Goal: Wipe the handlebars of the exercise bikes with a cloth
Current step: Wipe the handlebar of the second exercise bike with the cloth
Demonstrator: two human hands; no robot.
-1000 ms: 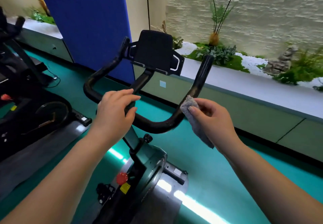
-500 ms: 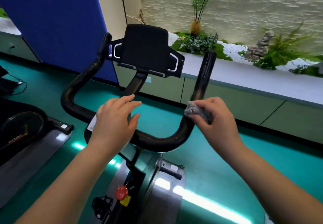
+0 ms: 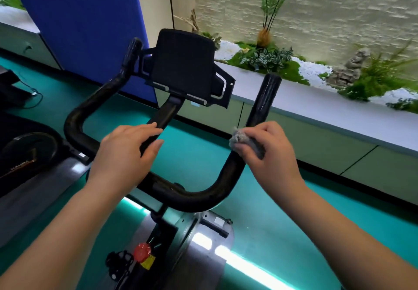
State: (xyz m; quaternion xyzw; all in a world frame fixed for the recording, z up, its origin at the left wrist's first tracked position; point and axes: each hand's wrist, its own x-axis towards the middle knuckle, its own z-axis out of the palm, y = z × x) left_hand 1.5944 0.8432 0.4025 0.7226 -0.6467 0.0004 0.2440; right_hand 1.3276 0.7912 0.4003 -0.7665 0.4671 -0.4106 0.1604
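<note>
Right hand [image 3: 274, 151] now wrapped over right upright of handlebar [image 3: 203, 194], grey cloth [image 3: 245, 141] bunched between palm and tube. One second back: cloth only pinched at fingertips, hanging loose beside the bend, barely touching. Half a second back: already pressed onto the bar just above the bend. Now seated slightly higher on the straight section, fingers curled round tube and cloth together. Reads as wipe stroke begun on right grip section, travelling upward; black end of that upright above the hand not yet covered.

Left hand [image 3: 126, 154] laid over centre stem, fingers nearly straight across the top, thumb below; steadying, no cloth. Much the same placement across all three views; apparent shift of bike in view due to head camera moving closer and rightward.

Grip state: right holding cloth against bar, narrow closure; left flat, relaxed, bracing.

Cloth position relative to grip: inside right hand, crumpled tuft protruding on the inner, thumb side, in contact with bar just above lower bend. Left curve and left upright of handlebar bare, well apart from cloth. Phone holder [image 3: 184, 68] above stem, untouched.

Judgement: early in this bike; right side under way, left side pending.
</note>
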